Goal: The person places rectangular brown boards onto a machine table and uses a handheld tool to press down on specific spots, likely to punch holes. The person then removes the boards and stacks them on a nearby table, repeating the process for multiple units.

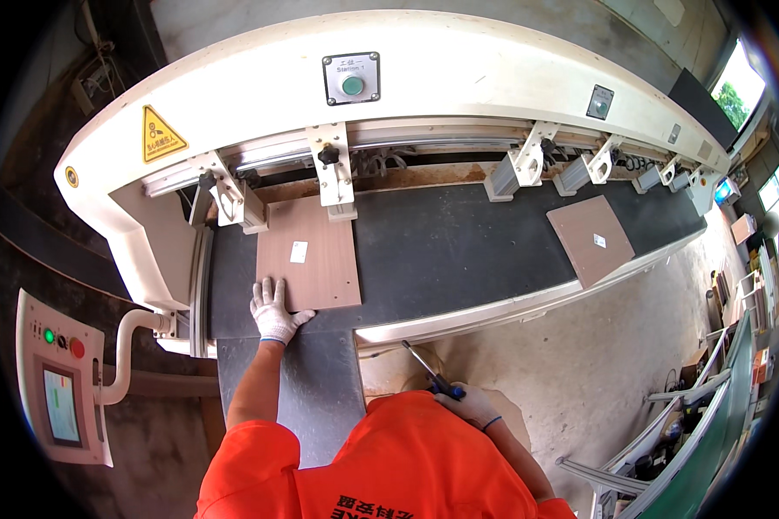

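My left hand (273,316), in a white knit glove, lies with its fingers spread on the near left corner of a brown wood-look panel (325,268). The panel rests on the dark machine bed, with its far edge by two clamps; a small white label and a few small holes show on it. Down by my body, my gloved right hand (472,405) is closed round a tool with a dark blue handle and a long thin metal shaft (418,357). The shaft points up and left, away from the panel; the tool's exact kind is unclear.
A long white machine beam (467,78) spans the back, carrying several clamps (330,169). Another labelled panel (590,240) overhangs the front edge of the dark bed (441,251) at the right. A control panel (63,381) stands at the left, a metal-framed rack (692,432) at the lower right.
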`<state>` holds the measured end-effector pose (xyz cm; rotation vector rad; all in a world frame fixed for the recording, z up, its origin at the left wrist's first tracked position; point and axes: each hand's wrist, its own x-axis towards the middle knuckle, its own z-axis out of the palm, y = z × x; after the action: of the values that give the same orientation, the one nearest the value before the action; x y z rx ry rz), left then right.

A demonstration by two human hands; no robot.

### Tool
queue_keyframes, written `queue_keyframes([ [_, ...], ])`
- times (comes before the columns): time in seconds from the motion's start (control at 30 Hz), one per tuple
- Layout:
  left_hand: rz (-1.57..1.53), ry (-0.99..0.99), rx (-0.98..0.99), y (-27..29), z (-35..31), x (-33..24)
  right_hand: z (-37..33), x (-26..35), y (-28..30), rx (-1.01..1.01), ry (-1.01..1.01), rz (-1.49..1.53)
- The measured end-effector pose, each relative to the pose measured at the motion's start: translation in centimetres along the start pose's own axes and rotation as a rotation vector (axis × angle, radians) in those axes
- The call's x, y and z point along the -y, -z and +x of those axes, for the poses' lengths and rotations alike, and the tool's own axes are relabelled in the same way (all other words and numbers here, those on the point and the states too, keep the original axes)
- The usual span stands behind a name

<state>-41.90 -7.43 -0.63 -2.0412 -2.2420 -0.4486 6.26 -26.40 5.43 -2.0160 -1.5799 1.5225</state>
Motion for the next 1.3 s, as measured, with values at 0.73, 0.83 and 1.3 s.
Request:
queue_keyframes([
  [0.73,0.003,0.01,0.014,0.0,-0.2,-0.4,0.8,8.1,3.1,-0.233,0.164,-0.037],
  [0.83,0.0,0.004,-0.005,0.3,-0.1,-0.6,2.7,13.7,5.0,-0.48,0.356,-0.028],
  [1.3,0.01,0.013,0.004,-0.6,-0.3,0.1,5.7,36.5,13.0,-0.778,0.574,-0.289],
])
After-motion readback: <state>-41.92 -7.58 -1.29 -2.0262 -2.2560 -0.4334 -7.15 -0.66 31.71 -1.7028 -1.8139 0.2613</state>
